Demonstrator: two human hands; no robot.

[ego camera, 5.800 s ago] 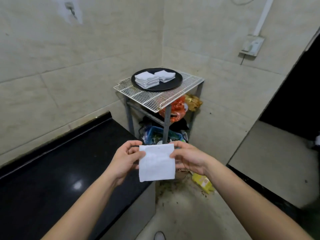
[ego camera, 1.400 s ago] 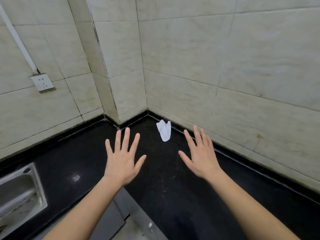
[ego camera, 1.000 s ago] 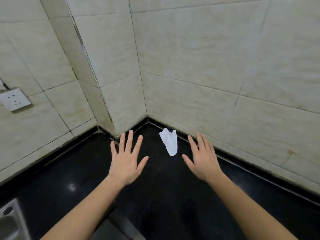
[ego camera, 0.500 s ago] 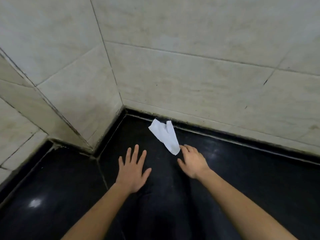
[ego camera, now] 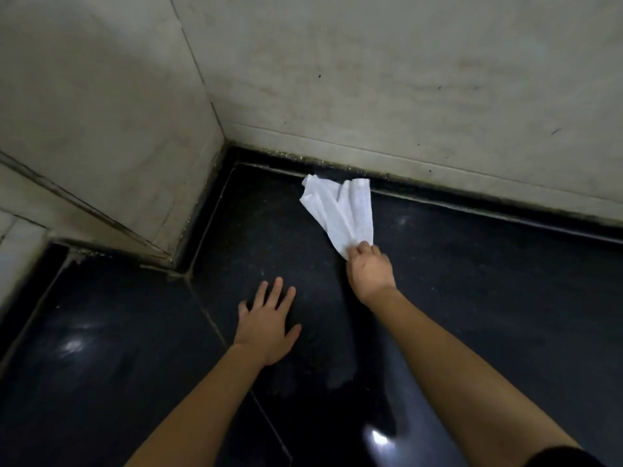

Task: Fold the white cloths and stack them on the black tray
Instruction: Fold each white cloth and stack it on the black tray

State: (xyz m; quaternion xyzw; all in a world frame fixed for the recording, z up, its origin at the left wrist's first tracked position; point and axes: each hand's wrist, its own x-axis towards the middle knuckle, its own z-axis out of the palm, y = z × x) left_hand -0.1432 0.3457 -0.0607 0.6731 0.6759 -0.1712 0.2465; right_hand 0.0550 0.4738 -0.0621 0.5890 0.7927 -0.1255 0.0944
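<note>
My right hand [ego camera: 369,268] pinches the near end of the crumpled white cloth [ego camera: 340,210] on the black counter [ego camera: 488,281]; my left hand [ego camera: 268,323] has straight, spread fingers.

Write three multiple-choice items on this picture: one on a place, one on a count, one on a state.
1. Where does the white cloth lie?
A. On the black countertop, by the foot of the tiled wall
B. In a sink
C. On a wire rack

2. How many white cloths are in view?
A. One
B. Two
C. Four

3. What is the right hand doing?
A. Lying flat and open
B. Pinching the cloth's near end
C. Holding a tray

Answers:
1 A: it rests crumpled on the dark surface near the wall.
2 A: only one shows.
3 B: its fingers curl round the cloth's tip; the left hand is the one spread open.
</note>
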